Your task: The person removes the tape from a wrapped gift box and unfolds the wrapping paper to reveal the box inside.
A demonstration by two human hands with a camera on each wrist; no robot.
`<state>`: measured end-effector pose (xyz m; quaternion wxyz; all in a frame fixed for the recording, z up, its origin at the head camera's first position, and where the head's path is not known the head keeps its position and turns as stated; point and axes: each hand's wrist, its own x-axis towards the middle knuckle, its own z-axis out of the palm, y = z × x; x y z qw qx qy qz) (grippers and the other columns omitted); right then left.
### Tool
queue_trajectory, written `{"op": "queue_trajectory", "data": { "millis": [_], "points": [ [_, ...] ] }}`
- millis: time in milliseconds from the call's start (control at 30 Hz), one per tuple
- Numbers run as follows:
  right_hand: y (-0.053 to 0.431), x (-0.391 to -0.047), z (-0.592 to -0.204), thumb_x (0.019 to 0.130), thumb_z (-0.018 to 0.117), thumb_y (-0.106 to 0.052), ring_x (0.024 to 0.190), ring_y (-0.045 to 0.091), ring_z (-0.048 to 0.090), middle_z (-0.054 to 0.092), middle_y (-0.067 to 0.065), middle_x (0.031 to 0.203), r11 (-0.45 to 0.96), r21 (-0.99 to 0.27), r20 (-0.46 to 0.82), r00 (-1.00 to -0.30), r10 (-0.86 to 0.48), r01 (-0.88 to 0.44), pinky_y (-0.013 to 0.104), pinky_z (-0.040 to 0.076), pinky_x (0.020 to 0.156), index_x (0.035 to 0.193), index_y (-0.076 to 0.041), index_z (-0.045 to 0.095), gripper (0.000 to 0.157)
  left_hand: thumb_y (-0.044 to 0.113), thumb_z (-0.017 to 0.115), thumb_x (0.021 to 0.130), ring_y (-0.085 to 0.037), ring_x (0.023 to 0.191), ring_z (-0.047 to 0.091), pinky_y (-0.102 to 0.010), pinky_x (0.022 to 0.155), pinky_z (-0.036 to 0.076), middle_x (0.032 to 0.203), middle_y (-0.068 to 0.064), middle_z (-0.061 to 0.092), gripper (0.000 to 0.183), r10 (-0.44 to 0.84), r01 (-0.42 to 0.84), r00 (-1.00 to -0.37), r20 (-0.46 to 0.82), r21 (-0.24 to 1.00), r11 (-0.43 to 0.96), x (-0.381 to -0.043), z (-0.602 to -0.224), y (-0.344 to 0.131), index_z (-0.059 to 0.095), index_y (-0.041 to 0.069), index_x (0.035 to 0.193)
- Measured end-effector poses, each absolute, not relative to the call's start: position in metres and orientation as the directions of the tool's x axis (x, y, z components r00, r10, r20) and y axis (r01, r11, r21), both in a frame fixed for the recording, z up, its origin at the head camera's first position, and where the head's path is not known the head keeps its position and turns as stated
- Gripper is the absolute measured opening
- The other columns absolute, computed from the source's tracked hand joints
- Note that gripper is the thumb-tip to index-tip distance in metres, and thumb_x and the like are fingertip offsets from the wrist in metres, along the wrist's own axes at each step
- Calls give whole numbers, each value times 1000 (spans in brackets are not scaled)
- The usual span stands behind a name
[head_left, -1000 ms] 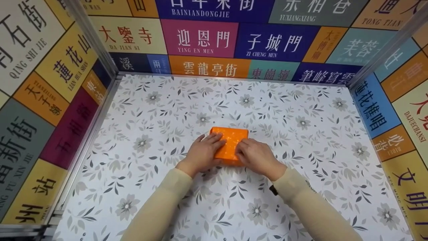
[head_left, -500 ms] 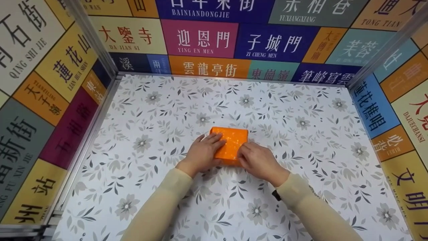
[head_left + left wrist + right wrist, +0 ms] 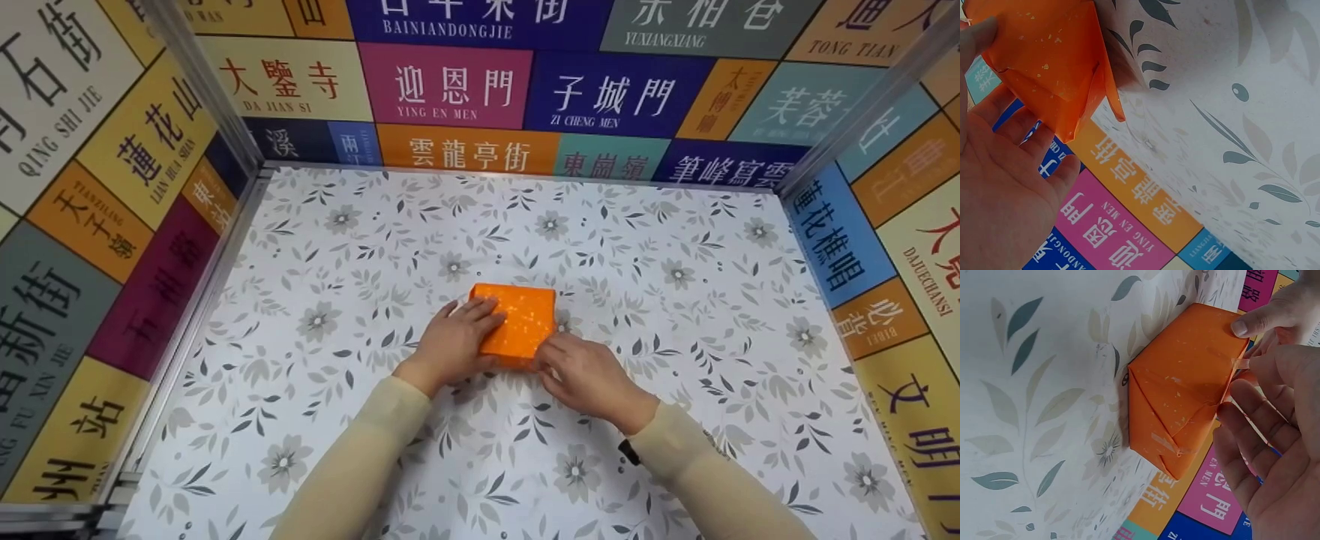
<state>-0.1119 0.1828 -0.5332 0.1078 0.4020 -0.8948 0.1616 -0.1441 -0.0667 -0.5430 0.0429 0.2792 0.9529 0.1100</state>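
Observation:
A square package wrapped in speckled orange paper (image 3: 523, 315) lies on the table before me. My left hand (image 3: 452, 341) rests on its left part with the fingers stretched over the top, its thumb at the near side. At the near right corner is my right hand (image 3: 592, 379), fingers bent. The right wrist view shows a short strip of clear tape (image 3: 1240, 363) at the package's edge, its end pinched by the right thumb and finger. Folded flaps form a pointed end on the package (image 3: 1179, 382), and another piece of tape (image 3: 1165, 441) lies across them.
A white cloth with grey leaves and flowers (image 3: 322, 322) covers the table. Panels with coloured blocks of writing (image 3: 450, 86) enclose the back and both sides, with metal posts (image 3: 210, 82) at the corners. A dark band (image 3: 628, 451) shows at the right sleeve.
My right hand has slid a little toward me and to the right along the package's right edge, down to its near corner. The left hand and the package have stayed in place.

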Motion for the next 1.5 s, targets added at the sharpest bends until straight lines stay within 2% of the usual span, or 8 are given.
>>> {"op": "queue_trajectory", "data": {
  "millis": [467,667,800,933,1100,1267,1400,1500],
  "points": [
    [189,-111,-532,82,78,-11,91,18,64,66,-2,99,531,-190,366,-561,-742,-826,35,56,73,93,-14,73,13,58,68,88,-23,146,30,-49,117,21,158,-3,36,75,542,525,-840,-9,232,819,-145,-542,-68,49,19,149],
    [199,-117,-527,81,77,-8,92,18,65,67,-3,99,524,-221,438,-564,-701,-823,36,57,75,92,-15,74,13,58,68,88,-23,146,30,-49,117,20,158,-4,35,75,538,520,-843,-18,233,822,-146,-541,-69,49,19,149],
    [203,-119,-525,83,75,-10,91,17,64,67,-3,99,545,-221,416,-584,-697,-809,36,57,74,91,-16,73,11,58,66,89,-23,146,28,-49,118,20,159,-3,34,75,540,520,-841,-31,227,823,-147,-542,-69,47,20,150],
    [206,-124,-526,85,75,-12,95,19,64,66,-1,104,609,-233,364,-649,-668,-758,39,56,75,97,-16,72,14,59,65,89,-23,146,28,-49,118,20,159,-4,34,75,544,524,-838,-33,226,821,-147,-543,-70,47,20,150],
    [208,-134,-528,87,71,-8,114,23,59,61,4,126,683,-271,285,-735,-615,-678,44,53,89,120,-13,68,34,56,68,89,-24,146,28,-49,117,21,159,-4,34,74,549,530,-835,-26,226,817,-147,-543,-69,47,20,150],
    [204,-146,-532,89,65,-4,134,26,46,49,5,148,734,-287,150,-785,-601,-616,49,42,105,143,-13,55,56,54,69,89,-24,146,30,-49,118,20,158,-5,36,73,554,539,-832,-13,211,815,-147,-543,-68,48,18,149],
    [203,-149,-537,91,64,-4,140,28,38,43,5,154,774,-262,46,-809,-587,-576,51,35,110,148,-14,49,60,57,66,89,-25,146,30,-47,119,18,159,-5,35,74,559,550,-829,4,186,814,-147,-545,-68,48,19,150],
    [204,-149,-539,90,62,-3,139,28,39,45,4,152,780,-248,40,-811,-584,-574,50,36,110,148,-14,49,60,54,65,91,-26,146,29,-47,119,17,158,-6,36,70,561,558,-828,29,159,815,-147,-545,-71,49,19,149]
  ]
}}
